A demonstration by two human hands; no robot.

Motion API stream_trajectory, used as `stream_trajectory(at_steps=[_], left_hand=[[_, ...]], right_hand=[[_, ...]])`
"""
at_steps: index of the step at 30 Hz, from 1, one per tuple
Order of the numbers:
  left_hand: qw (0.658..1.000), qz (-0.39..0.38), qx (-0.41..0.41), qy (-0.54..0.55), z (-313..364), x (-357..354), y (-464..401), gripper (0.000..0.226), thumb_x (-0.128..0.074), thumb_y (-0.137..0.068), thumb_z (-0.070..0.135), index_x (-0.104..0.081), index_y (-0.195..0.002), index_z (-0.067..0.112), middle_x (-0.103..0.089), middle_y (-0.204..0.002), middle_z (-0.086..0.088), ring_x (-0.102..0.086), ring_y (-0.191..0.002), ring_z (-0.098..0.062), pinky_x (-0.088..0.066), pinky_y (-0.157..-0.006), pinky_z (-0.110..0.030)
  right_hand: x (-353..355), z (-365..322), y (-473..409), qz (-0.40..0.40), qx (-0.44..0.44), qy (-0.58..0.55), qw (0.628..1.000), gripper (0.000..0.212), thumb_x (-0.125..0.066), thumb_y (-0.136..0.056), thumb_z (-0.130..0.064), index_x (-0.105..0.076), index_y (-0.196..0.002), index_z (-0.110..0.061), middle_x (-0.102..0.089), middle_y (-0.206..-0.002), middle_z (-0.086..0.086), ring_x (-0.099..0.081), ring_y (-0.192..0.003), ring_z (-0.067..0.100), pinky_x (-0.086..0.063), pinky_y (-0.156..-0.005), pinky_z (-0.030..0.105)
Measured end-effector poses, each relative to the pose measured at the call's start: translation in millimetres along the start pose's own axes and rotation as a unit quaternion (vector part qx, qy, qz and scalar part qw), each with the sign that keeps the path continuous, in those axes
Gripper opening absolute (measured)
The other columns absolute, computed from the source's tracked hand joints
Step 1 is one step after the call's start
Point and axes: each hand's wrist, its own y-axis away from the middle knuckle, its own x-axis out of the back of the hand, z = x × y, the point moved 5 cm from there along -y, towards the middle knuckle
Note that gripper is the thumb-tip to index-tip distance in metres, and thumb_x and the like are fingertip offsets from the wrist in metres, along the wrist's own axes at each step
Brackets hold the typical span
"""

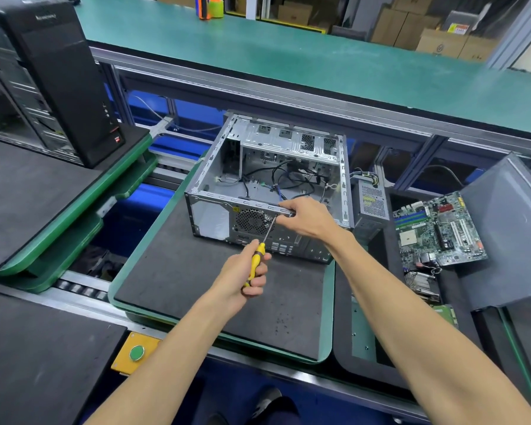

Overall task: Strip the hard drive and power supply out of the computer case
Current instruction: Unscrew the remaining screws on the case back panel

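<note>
Left hand [246,271] grips screwdriver [259,256]; right hand [307,217] holds computer case [267,185] rim.

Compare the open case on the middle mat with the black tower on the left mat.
The open case lies on its side with its panel off, showing loose cables inside; the black tower stands upright. The case is bare grey metal; the tower has a glossy black front. The right hand grips the case's rim while the left hand holds a screwdriver at its back; nobody touches the tower. Both sit on dark mats with green edges.
</note>
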Motion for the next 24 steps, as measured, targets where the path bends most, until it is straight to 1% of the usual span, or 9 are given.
stream_trajectory(at_steps=[3, 5, 7, 8, 10, 12, 15, 19, 24], left_hand=[[0.996, 0.037, -0.055, -0.067, 5, 5, -1, 0.032, -0.069, -0.092, 0.037, -0.048, -0.085, 0.015, -0.041, -0.059, 0.003, -0.026, -0.042, -0.009, -0.014, -0.034, -0.017], [0.992, 0.057, -0.075, -0.089, 9, 9, -1, 0.029, -0.071, -0.091, 0.034, -0.053, -0.082, 0.013, -0.050, -0.063, 0.000, -0.030, -0.041, -0.010, -0.017, -0.034, -0.018], [0.990, 0.071, -0.068, -0.099, 10, 13, 0, 0.029, -0.065, -0.095, 0.037, -0.062, -0.083, 0.011, -0.059, -0.062, 0.000, -0.034, -0.041, -0.010, -0.021, -0.035, -0.019], [0.990, 0.073, -0.059, -0.103, 10, 13, 1, 0.032, -0.062, -0.097, 0.039, -0.066, -0.084, 0.010, -0.061, -0.060, 0.002, -0.035, -0.041, -0.010, -0.023, -0.035, -0.019], [0.993, 0.058, -0.044, -0.092, 10, 12, 0, 0.038, -0.055, -0.100, 0.041, -0.068, -0.085, 0.009, -0.061, -0.058, 0.003, -0.036, -0.040, -0.009, -0.023, -0.034, -0.019], [0.996, 0.029, -0.033, -0.073, 8, 9, -1, 0.042, -0.049, -0.103, 0.040, -0.068, -0.086, 0.007, -0.057, -0.056, 0.002, -0.034, -0.039, -0.009, -0.021, -0.034, -0.018], [0.999, -0.001, -0.017, -0.046, 5, 7, -4, 0.045, -0.043, -0.106, 0.038, -0.067, -0.088, 0.004, -0.052, -0.054, 0.002, -0.033, -0.038, -0.008, -0.020, -0.034, -0.017], [1.000, -0.011, 0.005, -0.016, 2, 5, -5, 0.042, -0.045, -0.105, 0.040, -0.063, -0.094, 0.004, -0.040, -0.050, 0.003, -0.028, -0.039, -0.009, -0.015, -0.035, -0.017], [0.998, 0.002, -0.034, -0.053, 8, 8, -4, 0.028, -0.074, -0.088, 0.033, -0.051, -0.084, 0.017, -0.038, -0.059, 0.003, -0.025, -0.043, -0.009, -0.014, -0.034, -0.018]], right_hand=[[-2, 0, 2, -0.017, -0.004, 0.017, 1.000, 0.046, -0.054, -0.092, -0.038, -0.063, -0.136, -0.028, -0.073, -0.090, -0.002, -0.064, -0.088, 0.022, -0.042, -0.073, 0.032], [-1, -1, 5, -0.013, 0.007, 0.012, 1.000, 0.049, -0.052, -0.094, -0.034, -0.056, -0.142, -0.027, -0.072, -0.119, 0.001, -0.062, -0.109, 0.021, -0.045, -0.086, 0.036], [10, -7, 14, 0.080, 0.027, -0.070, 0.994, 0.043, -0.053, -0.094, -0.026, -0.061, -0.136, -0.022, -0.066, -0.130, 0.000, -0.054, -0.121, 0.014, -0.044, -0.100, 0.036], [17, -10, 22, 0.159, 0.024, -0.130, 0.978, 0.034, -0.053, -0.094, -0.025, -0.068, -0.124, -0.022, -0.069, -0.121, -0.002, -0.056, -0.114, 0.009, -0.045, -0.097, 0.029], [17, -11, 43, 0.270, -0.021, -0.248, 0.930, 0.023, -0.051, -0.093, -0.029, -0.073, -0.092, -0.024, -0.072, -0.087, -0.006, -0.059, -0.079, 0.005, -0.046, -0.071, 0.021], [-5, -10, 59, 0.249, -0.115, -0.367, 0.889, 0.028, -0.050, -0.091, -0.029, -0.071, -0.075, -0.023, -0.067, -0.063, -0.004, -0.054, -0.053, 0.007, -0.041, -0.053, 0.021], [-49, -8, 72, 0.121, -0.258, -0.506, 0.814, 0.028, -0.051, -0.099, -0.023, -0.076, -0.087, -0.017, -0.059, -0.058, -0.004, -0.044, -0.042, 0.007, -0.031, -0.040, 0.019], [-69, -13, 65, 0.066, -0.327, -0.708, 0.623, 0.025, -0.053, -0.103, -0.022, -0.071, -0.105, -0.005, -0.042, -0.060, -0.004, -0.029, -0.041, 0.005, -0.019, -0.034, 0.016], [-70, -23, 52, 0.034, -0.337, -0.786, 0.517, 0.023, -0.056, -0.101, -0.021, -0.066, -0.112, -0.003, -0.043, -0.052, -0.006, -0.026, -0.037, 0.003, -0.019, -0.030, 0.014]])
